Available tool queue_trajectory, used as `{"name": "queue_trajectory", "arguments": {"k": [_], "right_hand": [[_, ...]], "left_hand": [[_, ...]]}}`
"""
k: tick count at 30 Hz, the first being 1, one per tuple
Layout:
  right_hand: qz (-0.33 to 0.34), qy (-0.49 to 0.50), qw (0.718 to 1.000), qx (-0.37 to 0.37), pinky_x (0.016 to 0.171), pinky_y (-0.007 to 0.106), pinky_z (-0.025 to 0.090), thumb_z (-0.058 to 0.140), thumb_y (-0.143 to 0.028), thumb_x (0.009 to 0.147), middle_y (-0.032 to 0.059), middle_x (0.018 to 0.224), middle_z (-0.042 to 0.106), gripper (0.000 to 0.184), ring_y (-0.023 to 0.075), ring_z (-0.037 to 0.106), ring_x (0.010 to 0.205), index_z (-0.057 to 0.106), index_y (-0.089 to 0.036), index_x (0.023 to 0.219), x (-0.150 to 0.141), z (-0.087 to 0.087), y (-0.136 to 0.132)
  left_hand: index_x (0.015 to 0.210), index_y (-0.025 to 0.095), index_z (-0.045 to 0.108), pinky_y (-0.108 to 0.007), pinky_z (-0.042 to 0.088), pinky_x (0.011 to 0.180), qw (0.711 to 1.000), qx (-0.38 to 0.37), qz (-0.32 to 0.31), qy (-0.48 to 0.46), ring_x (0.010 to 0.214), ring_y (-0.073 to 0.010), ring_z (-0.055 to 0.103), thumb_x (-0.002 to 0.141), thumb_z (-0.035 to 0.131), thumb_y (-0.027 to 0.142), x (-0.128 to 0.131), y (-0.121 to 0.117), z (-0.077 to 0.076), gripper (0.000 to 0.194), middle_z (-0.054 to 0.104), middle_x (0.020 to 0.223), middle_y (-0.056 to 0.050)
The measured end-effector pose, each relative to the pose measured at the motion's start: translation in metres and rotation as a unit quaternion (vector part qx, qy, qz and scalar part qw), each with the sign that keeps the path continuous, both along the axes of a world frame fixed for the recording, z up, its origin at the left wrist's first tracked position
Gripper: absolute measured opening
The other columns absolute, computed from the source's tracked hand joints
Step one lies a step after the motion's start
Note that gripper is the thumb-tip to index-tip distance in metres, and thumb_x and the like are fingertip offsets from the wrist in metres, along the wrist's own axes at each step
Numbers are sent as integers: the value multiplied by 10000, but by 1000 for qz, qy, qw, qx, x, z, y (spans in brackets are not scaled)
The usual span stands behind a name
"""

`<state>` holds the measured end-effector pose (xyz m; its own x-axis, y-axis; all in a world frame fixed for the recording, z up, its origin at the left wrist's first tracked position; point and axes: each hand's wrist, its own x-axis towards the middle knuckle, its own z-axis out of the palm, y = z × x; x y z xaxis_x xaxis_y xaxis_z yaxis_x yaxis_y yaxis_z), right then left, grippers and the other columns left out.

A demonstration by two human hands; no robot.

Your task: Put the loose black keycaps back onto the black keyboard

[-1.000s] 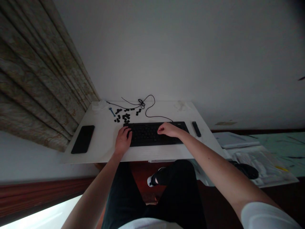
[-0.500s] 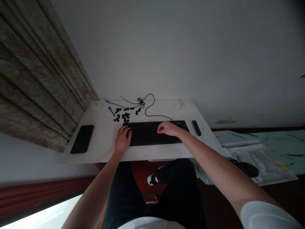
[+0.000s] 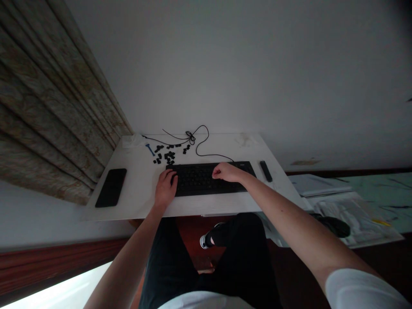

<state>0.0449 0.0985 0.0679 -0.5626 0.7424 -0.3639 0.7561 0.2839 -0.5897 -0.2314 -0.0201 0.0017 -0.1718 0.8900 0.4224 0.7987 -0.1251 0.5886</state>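
Observation:
A black keyboard (image 3: 195, 182) lies flat on the white table. My left hand (image 3: 165, 186) grips its left end, with the fingers curled over the top-left keys and the thumb along the side. Above the keys right of the middle is my right hand (image 3: 224, 172), its fingers closed in a pinch. Whatever the fingertips hold, if anything, is too small to make out. Several loose black keycaps (image 3: 170, 156) are scattered behind the keyboard's left end, and a small blue tool (image 3: 150, 149) lies beside them.
A phone (image 3: 111, 187) lies at the table's left. The keyboard's cable (image 3: 190, 138) is bundled near the back edge. On the right is a narrow black object (image 3: 265, 171). A curtain (image 3: 48, 94) hangs at the left, and a wall (image 3: 225, 68) rises behind the table.
The view has shifted very slightly. Both hands, the keyboard and the keycaps keep their places.

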Motion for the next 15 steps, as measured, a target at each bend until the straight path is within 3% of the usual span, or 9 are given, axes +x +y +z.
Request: {"name": "queue_trajectory", "arguments": {"k": [9, 15], "right_hand": [[-33, -29, 999, -19, 587, 254, 443, 692, -167, 768, 60, 741, 741, 71, 150, 640, 620, 759, -163, 743, -8, 3, -1], [-7, -34, 999, -23, 556, 244, 425, 712, -188, 751, 49, 700, 721, 43, 135, 622, 585, 728, -157, 727, -9, 4, 5]], "left_hand": [[1133, 214, 659, -482, 447, 1113, 1000, -1, 0, -5, 1243, -263, 549, 977, 482, 311, 1, -1, 2, 255, 621, 1253, -110], [1142, 219, 655, -481, 446, 1115, 1000, -4, -1, -5, 1252, -264, 545, 978, 480, 321, 1, -2, 1, 261, 616, 1263, -109]]}}
